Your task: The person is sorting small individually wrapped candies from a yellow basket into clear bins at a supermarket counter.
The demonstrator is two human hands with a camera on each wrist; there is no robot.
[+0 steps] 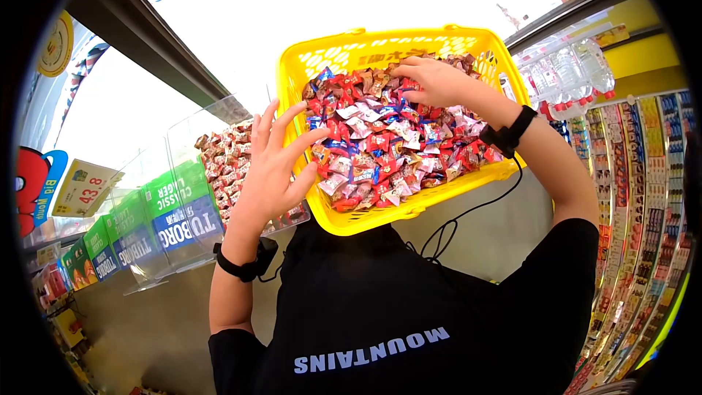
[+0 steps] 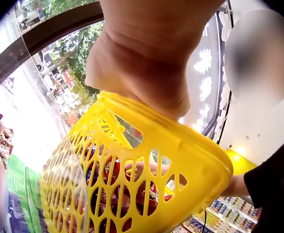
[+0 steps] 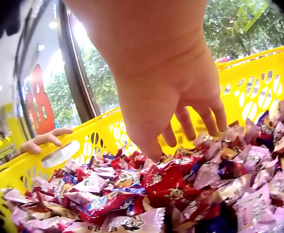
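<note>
A yellow plastic basket (image 1: 351,225) with perforated walls holds a heap of small wrapped candies (image 1: 376,143) in red, pink, brown and blue. My left hand (image 1: 272,164) rests at the basket's left rim, fingers spread; in the left wrist view this hand (image 2: 137,73) lies over the top edge of the wall. Across the basket, my right hand (image 1: 436,82) reaches over the candies near the far side. The right wrist view shows that hand (image 3: 166,102) with fingers extended down, fingertips right at the wrappers, and no candy gripped.
Left of the basket, a clear acrylic panel (image 1: 172,150) stands before more wrapped candies (image 1: 227,161) and green-and-blue Tuborg cartons (image 1: 179,205). Water bottles (image 1: 570,73) are at the right, above shelves of small packets (image 1: 629,197). A black cable (image 1: 468,212) hangs from my right wrist.
</note>
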